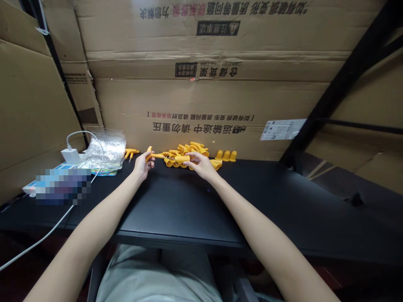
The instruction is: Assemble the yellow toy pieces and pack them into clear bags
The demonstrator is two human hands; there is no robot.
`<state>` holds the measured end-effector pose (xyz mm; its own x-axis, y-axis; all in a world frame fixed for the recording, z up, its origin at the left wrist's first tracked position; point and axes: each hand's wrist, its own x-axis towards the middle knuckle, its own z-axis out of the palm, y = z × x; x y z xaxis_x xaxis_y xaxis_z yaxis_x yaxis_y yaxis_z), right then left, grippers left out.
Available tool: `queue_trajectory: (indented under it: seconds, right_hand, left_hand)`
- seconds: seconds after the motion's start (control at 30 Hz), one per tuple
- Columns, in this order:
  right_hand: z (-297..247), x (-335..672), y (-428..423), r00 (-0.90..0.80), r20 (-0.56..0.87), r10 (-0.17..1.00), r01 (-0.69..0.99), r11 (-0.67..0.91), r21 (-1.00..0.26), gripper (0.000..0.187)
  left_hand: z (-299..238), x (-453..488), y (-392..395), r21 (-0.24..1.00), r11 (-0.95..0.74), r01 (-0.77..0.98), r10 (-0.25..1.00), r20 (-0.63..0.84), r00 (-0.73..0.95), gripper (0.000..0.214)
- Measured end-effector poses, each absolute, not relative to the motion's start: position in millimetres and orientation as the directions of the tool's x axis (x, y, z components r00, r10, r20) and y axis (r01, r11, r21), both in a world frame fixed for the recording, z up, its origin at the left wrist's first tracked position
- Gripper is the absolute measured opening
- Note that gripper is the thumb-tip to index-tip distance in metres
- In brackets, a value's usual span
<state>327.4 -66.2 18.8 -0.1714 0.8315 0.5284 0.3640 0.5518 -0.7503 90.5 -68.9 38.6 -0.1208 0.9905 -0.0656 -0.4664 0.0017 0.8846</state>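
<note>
My left hand [144, 166] is closed around a yellow plastic T-shaped handle [149, 153], whose narrow stem points right. In my right hand [201, 164], the thumb and fingers grip the wide end of a yellow plastic cone-shaped piece [181, 159]. A thin chain [170, 158] shows between the two pieces; whether they touch is too small to tell. Just behind my right hand lies a heap of yellow funnel-like pieces [197, 147], partly hidden by it. Left of my left hand rests a small group of yellow T-shaped handles [131, 152] with a bit of chain.
Three yellow cups [226, 156] stand by the cardboard wall [201, 96] behind the black table [176, 209]. At left are clear plastic packaging [107, 147], a white charger [70, 155] with a cable, and a blurred-out object [63, 186]. A black metal post [330, 88] rises at right.
</note>
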Motion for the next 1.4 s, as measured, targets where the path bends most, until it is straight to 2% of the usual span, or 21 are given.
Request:
queue_trajectory:
  seconds: [0.2,0.33,0.4,0.47,0.53,0.6,0.67,0.77,0.93,1.13,1.23,1.3,1.4]
  right_hand:
    - [18.7,327.8,-64.9,-0.182,0.526,0.831,0.332,0.555,-0.763,0.037]
    - [18.4,324.9,-65.7,-0.175,0.530,0.830,0.325,0.557,-0.764,0.036]
    - [18.1,324.5,-65.7,-0.170,0.535,0.827,0.332,0.560,-0.760,0.036]
    - [17.6,325.8,-64.7,-0.163,0.538,0.827,0.344,0.559,-0.755,0.036]
    - [16.9,328.3,-63.1,-0.156,0.537,0.829,0.355,0.554,-0.753,0.037]
    - [16.3,330.5,-61.6,-0.159,0.535,0.830,0.357,0.554,-0.753,0.038]
    - [15.9,331.2,-60.9,-0.174,0.534,0.827,0.348,0.559,-0.752,0.038]
    - [16.3,329.9,-61.6,-0.186,0.536,0.824,0.338,0.566,-0.752,0.038]
    - [18.6,328.6,-64.1,-0.177,0.541,0.822,0.335,0.567,-0.752,0.039]
    - [22.8,330.0,-67.1,-0.186,0.536,0.824,0.326,0.566,-0.757,0.038]
    - [24.5,330.8,-67.9,-0.205,0.530,0.823,0.323,0.568,-0.757,0.038]
    - [24.2,331.2,-67.5,-0.210,0.523,0.826,0.333,0.563,-0.756,0.039]
    - [22.0,330.7,-65.9,-0.206,0.502,0.840,0.325,0.542,-0.775,0.041]
  left_hand:
    - [39.6,89.2,-69.6,0.894,0.009,-0.447,0.992,-0.063,-0.107,0.019]
    - [38.1,90.7,-69.9,0.917,0.019,-0.398,0.999,-0.003,0.041,0.028]
    - [33.4,93.2,-70.2,0.966,-0.020,-0.258,0.989,0.056,0.134,0.041]
    - [26.9,95.7,-71.2,0.987,-0.160,-0.013,0.970,0.159,0.185,0.063]
    - [21.2,96.7,-73.3,0.904,-0.343,0.255,0.932,0.293,0.215,0.082]
    - [18.8,95.8,-76.0,0.753,-0.456,0.475,0.890,0.381,0.250,0.087]
    - [20.3,93.6,-78.6,0.615,-0.475,0.630,0.876,0.401,0.269,0.082]
    - [26.0,90.7,-81.5,0.484,-0.450,0.750,0.880,0.383,0.280,0.075]
    - [31.3,90.2,-85.1,0.386,-0.424,0.819,0.889,0.351,0.295,0.048]
    - [31.1,89.7,-85.4,0.535,-0.452,0.714,0.881,0.394,0.262,0.031]
    - [32.3,89.0,-84.7,0.594,-0.443,0.671,0.891,0.377,0.254,0.031]
    - [33.6,89.2,-85.0,0.572,-0.424,0.702,0.900,0.352,0.258,0.035]
    - [35.1,90.6,-86.7,0.461,-0.412,0.786,0.901,0.338,0.274,0.037]
